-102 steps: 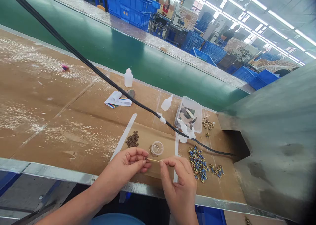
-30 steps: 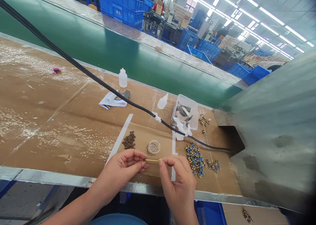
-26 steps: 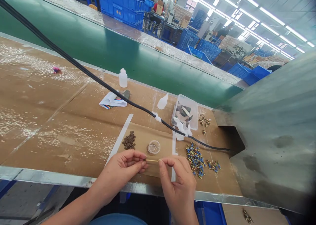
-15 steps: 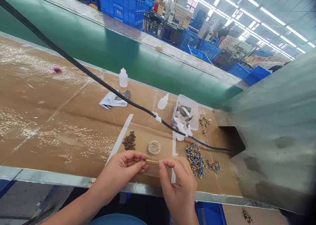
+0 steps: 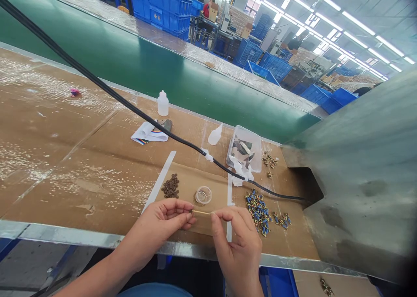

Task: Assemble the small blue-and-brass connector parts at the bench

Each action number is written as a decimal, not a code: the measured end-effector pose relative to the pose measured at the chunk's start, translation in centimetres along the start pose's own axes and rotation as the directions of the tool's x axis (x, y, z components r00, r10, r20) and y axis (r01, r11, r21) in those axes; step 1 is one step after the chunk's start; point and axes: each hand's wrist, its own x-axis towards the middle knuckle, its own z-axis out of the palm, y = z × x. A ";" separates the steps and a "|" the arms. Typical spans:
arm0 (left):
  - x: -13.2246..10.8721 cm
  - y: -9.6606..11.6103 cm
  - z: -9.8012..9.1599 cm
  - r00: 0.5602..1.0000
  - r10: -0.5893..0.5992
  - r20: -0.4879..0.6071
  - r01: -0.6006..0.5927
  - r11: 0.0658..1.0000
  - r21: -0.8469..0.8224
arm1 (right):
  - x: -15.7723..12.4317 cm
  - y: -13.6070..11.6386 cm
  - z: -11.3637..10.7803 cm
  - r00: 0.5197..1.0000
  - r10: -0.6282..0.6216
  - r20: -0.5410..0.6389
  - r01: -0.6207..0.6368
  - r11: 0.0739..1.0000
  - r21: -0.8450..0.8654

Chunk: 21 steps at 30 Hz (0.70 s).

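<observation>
My left hand (image 5: 159, 226) pinches a tiny dark part at the near edge of the cardboard-covered bench (image 5: 81, 158). In my right hand (image 5: 239, 240) a thin wooden stick (image 5: 201, 212) is pinched, its tip touching the part at my left fingertips. Just beyond my hands lie a small pile of brown rings (image 5: 171, 186) and a clear round lid (image 5: 203, 196). A heap of blue and gold parts (image 5: 257, 206) lies to the right of my right hand.
A black cable (image 5: 130, 108) crosses the bench diagonally. Behind it stand a small white bottle (image 5: 162, 103), a dropper bottle (image 5: 215, 135), a clear plastic box (image 5: 245, 148) and a folded ribbon (image 5: 149, 133). A green conveyor (image 5: 146, 67) runs behind; a grey metal housing (image 5: 358, 179) stands right.
Almost nothing has changed; both hands keep the stick and the small part together at the same spot, and the view has shifted slightly.
</observation>
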 end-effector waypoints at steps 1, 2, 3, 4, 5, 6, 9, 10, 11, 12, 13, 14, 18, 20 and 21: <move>0.0 0.0 0.0 1.000 -0.003 0.000 0.003 1.000 0.000 | 0.0 0.1 -0.1 1.000 -0.007 -0.009 0.008 1.000 0.003; 0.0 0.0 0.0 1.000 -0.005 -0.001 0.005 1.000 0.001 | 0.1 0.2 -0.2 1.000 -0.012 -0.021 0.013 1.000 0.003; 0.0 0.0 0.0 1.000 -0.008 -0.003 0.008 1.000 0.000 | 0.2 0.4 -0.4 0.999 -0.013 -0.040 0.013 1.000 -0.002; 0.0 0.0 0.0 1.000 -0.010 -0.004 0.010 1.000 -0.001 | 0.3 0.6 -0.5 0.998 -0.013 -0.067 0.012 1.000 -0.012; 0.0 0.0 0.0 1.000 -0.011 -0.004 0.011 1.000 -0.003 | 0.5 0.9 -0.5 0.995 -0.012 -0.099 0.009 1.000 -0.028; 0.0 0.0 0.0 1.000 -0.014 -0.005 0.014 1.000 -0.004 | 0.7 1.1 -0.6 0.991 -0.009 -0.130 0.002 0.999 -0.049; 0.1 -0.1 -0.1 0.999 -0.037 -0.016 0.037 0.999 -0.005 | 1.3 1.5 -0.1 0.985 -0.001 -0.172 -0.019 0.993 -0.114; 0.2 -0.3 -0.3 0.999 -0.051 -0.016 0.051 0.999 -0.002 | 1.4 1.5 0.2 0.987 0.008 -0.159 -0.028 0.992 -0.126; 0.3 -0.5 -0.5 0.998 -0.066 -0.022 0.067 0.998 0.003 | 1.5 1.5 0.5 0.991 0.020 -0.131 -0.038 0.991 -0.131; 0.5 -0.8 -0.8 0.996 -0.080 -0.026 0.080 0.997 0.006 | 1.6 1.4 0.8 0.994 0.035 -0.105 -0.049 0.990 -0.130; 0.8 -1.2 -1.1 0.995 -0.089 -0.031 0.090 0.996 0.005 | 1.6 1.4 1.0 0.996 0.048 -0.080 -0.057 0.991 -0.124; 1.1 -1.6 -1.5 0.994 -0.102 -0.029 0.103 0.995 0.004 | 1.5 1.5 1.1 0.997 0.057 -0.060 -0.064 0.991 -0.115; 1.9 -2.9 -2.3 0.993 -0.117 -0.026 0.117 0.993 -0.004 | 0.0 2.7 -0.3 0.989 0.119 -0.087 -0.125 0.990 -0.069; 1.9 -3.1 -2.3 0.993 -0.114 -0.030 0.114 0.993 -0.009 | -1.3 4.1 -2.0 0.973 0.191 -0.128 -0.202 0.976 -0.082; 1.9 -3.0 -2.2 0.993 -0.111 -0.031 0.111 0.994 -0.007 | -2.0 4.9 -3.0 0.963 0.228 -0.147 -0.244 0.964 -0.104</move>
